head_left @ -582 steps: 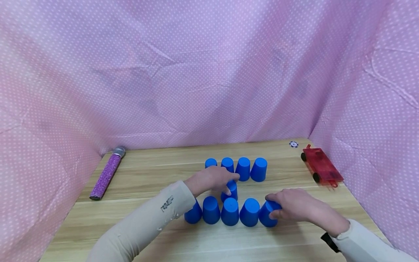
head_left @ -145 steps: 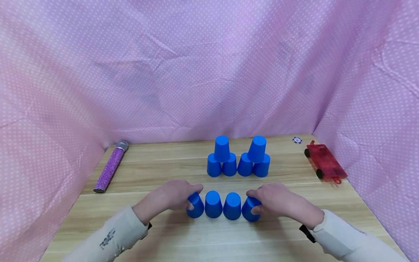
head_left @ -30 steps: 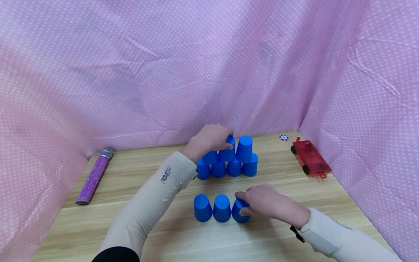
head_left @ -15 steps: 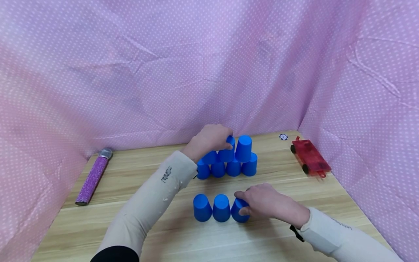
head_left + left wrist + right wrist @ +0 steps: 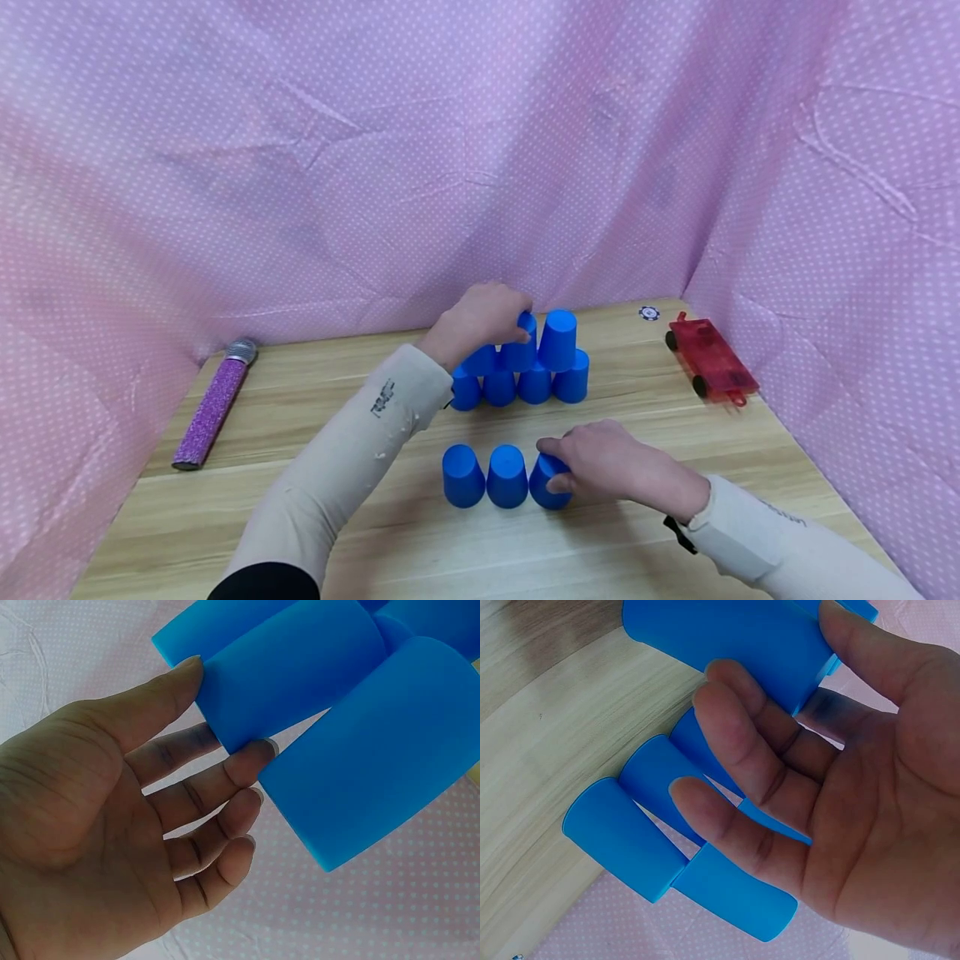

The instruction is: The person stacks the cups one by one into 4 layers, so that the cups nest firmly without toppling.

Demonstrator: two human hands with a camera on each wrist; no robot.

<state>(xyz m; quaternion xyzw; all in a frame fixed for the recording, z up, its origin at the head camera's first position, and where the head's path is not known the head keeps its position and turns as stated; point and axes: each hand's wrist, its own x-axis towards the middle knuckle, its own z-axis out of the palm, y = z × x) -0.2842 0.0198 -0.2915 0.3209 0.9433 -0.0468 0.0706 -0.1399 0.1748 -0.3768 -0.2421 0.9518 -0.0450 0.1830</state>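
Observation:
In the head view, several upside-down blue cups form a lower row at the back. Across them stand three more: a left cup partly behind the arm, a middle cup and a right cup. My left hand pinches the middle one near its top; the left wrist view shows thumb and fingers around its narrow end. In the front row a left cup and a centre cup stand untouched. My right hand pinches the rightmost front cup.
A glittery purple microphone lies at the table's left side. On the right lies a see-through red wheeled toy chassis, with a poker chip near the back edge. Pink dotted cloth surrounds the wooden table.
Since the oldest frame, three cups have come to stand on the back row, and the front row has gone from several to three. Over the last second the hands have hardly moved.

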